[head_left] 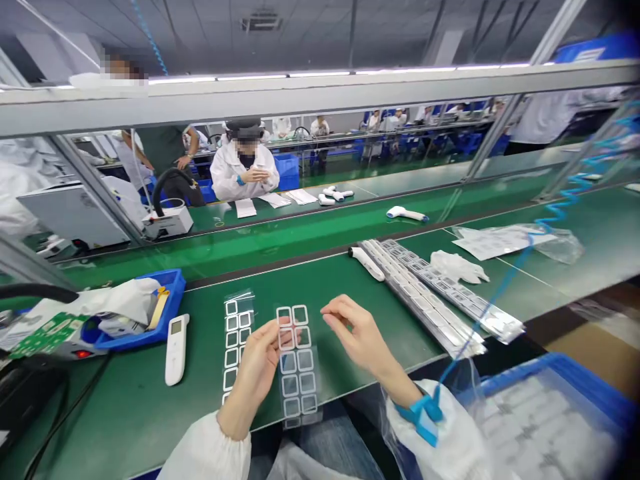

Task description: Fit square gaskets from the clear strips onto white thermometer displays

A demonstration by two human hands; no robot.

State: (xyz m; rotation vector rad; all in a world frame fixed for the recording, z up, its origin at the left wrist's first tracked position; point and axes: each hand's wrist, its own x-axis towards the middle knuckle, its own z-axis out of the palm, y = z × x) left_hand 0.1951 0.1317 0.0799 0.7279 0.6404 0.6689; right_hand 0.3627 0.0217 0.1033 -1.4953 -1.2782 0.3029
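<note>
My left hand (260, 353) pinches the left edge of a clear sheet of white square frame stickers (297, 361), held up above the green bench. The frames sit in two columns, and some fingers show through the sheet from behind. To the right of the sheet, apart from it, my right hand (357, 333) is raised with thumb and fingertips drawn together in a pinch. Anything between those tips is too small to make out. A blue wrist strap (423, 417) circles my right wrist. A second sticker sheet (231, 340) lies on the bench, partly behind my left hand.
A white handheld thermometer (177, 350) lies left, beside a blue tray (173, 300) of parts. To the right are a white thermometer gun body (367, 263), long strips of frames (420, 293) and a white glove (457, 267). Across the green conveyor (280, 233) sits a co-worker (244, 167).
</note>
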